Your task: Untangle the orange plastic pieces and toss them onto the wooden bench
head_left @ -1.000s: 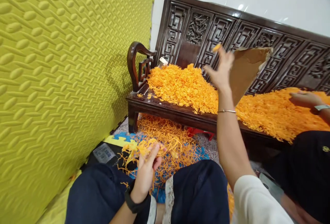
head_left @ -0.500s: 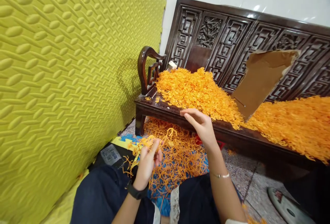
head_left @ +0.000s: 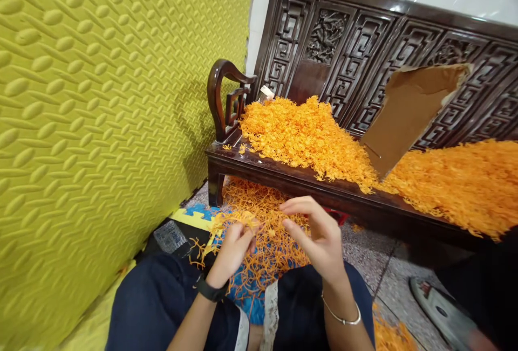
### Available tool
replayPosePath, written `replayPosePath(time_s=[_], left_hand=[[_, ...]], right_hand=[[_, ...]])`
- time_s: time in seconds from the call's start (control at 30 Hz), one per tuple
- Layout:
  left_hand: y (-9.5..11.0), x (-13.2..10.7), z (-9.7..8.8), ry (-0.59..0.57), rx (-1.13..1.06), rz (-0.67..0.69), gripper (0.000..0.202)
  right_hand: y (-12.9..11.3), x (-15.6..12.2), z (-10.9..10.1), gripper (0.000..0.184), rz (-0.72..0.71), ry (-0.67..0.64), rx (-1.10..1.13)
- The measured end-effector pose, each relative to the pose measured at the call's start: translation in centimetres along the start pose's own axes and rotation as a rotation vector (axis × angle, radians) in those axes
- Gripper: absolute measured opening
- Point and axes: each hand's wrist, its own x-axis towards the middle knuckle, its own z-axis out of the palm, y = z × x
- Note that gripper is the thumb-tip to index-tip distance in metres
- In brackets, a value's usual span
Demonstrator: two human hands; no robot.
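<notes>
While left hand (head_left: pixel 232 246) pinches orange strands (head_left: pixel 259 232) (tangled), right hand (head_left: pixel 319 238) hovers.

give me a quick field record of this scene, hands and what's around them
left hand: pinches a tangle of orange plastic strands above the lap, black wristband on
right hand: fingers spread and curled, beside the left hand, holds nothing that shows, thin bracelet on the wrist
floor pile: loose orange strands on a blue foam mat, under the bench edge
bench: dark carved wood, seat heaped with orange pieces
cardboard sheet: leans on the bench back
wall: yellow embossed foam panels on the left
</notes>
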Motion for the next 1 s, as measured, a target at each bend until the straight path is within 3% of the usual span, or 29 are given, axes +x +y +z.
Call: replayPosePath(time_s=[0.1,0.3,0.43,0.53,0.7,0.87,1.0], left_hand=[[-0.5,0.2,0.1,-0.009,0.06,-0.005,0.037],[0.6,-0.3,-0.6,-0.194,-0.149,-0.026,0.027],[1.4,-0.4,-1.2,-0.176,-0.272,-0.07,0.032],[1.6,-0.5,-1.0,-0.173,-0.296,-0.071,0.031],[1.9,-0.9,-0.3,-0.28,-0.198,-0.061,0.022],[1.8,-0.8,0.2,-0.325,-0.159,-0.054,0.03],[1.0,-0.5,0.7,-0.225,-0.234,-0.012,0.031]], right_hand=[[0.1,-0.1,0.0,0.018,0.017,-0.231,-0.017],[2.4,-0.2,0.2,0.032,0.23,-0.371,0.108],[2.7,0.2,-0.6,0.02,0.145,-0.383,0.03],[2.6,0.4,-0.8,0.027,0.093,-0.466,-0.045],[3.1,0.3,-0.3,0.025,0.094,-0.553,-0.156],[3.3,0.5,-0.2,0.005,0.081,-0.444,-0.135],[4.0,0.8,-0.3,0.005,0.213,-0.14,0.191]])
